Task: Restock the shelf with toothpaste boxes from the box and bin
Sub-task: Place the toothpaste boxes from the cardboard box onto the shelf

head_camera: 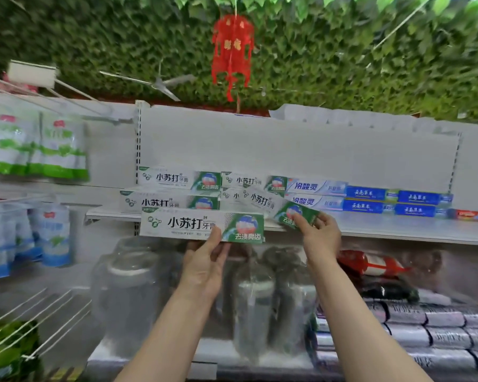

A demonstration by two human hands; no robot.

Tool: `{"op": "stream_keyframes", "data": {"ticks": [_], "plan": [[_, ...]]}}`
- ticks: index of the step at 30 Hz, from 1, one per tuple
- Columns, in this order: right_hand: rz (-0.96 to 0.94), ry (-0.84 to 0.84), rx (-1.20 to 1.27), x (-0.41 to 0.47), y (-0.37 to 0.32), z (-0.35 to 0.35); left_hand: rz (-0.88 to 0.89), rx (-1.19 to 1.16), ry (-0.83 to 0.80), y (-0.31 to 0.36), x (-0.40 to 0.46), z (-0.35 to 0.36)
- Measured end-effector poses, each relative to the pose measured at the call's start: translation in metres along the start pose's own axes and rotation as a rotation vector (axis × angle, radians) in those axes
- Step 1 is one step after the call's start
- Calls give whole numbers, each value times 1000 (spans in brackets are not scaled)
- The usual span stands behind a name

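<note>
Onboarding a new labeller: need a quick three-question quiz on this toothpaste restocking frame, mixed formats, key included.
1. True or false: the left hand holds a white-and-green cardboard toothpaste box level, in front of the white metal shelf.
2. How does the box in the right hand lie? A) tilted B) upright C) level
3. Fill in: the dark blue toothpaste boxes stand stacked ___ layers high.

Key: 1 true; 2 A, the tilted white-and-green box; 3 two.
</note>
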State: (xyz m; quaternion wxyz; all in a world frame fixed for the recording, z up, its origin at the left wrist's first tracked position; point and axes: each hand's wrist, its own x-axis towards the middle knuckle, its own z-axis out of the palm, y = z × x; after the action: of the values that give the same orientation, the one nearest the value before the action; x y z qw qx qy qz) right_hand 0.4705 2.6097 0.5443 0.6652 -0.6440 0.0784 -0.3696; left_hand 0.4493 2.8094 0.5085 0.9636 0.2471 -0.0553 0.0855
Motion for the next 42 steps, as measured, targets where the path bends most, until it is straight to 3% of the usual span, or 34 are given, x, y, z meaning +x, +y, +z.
{"op": "stream_keyframes", "data": {"ticks": [3, 7, 10, 12, 17, 19, 23, 26, 35, 42], "plan": [[-66, 37, -169, 11, 1, 6, 19, 16, 22, -4, 5, 2], [-293, 84, -95, -6, 0, 8, 40, 40, 45, -4, 8, 5], [-162, -309, 144, -36, -9, 22, 45, 67, 68, 1, 11, 11], [-93, -462, 231, -46, -13, 33, 57, 98, 52, 9, 14, 13], [-67, -413, 289, -47, -23, 58, 133, 247, 7, 43, 26, 19], [-50, -379, 308, -45, -28, 69, 252, 300, 58, 66, 39, 16], [-26, -300, 403, -41, -41, 93, 581, 754, 237, 117, 59, 3], [-12, -275, 395, -33, -47, 119, 685, 978, 259, 147, 86, -1], [-27, -322, 132, 0, -43, 190, 528, 1496, 376, 193, 158, -3], [25, -378, -10, 13, -29, 209, 297, 1668, 338, 210, 186, -7]]}}
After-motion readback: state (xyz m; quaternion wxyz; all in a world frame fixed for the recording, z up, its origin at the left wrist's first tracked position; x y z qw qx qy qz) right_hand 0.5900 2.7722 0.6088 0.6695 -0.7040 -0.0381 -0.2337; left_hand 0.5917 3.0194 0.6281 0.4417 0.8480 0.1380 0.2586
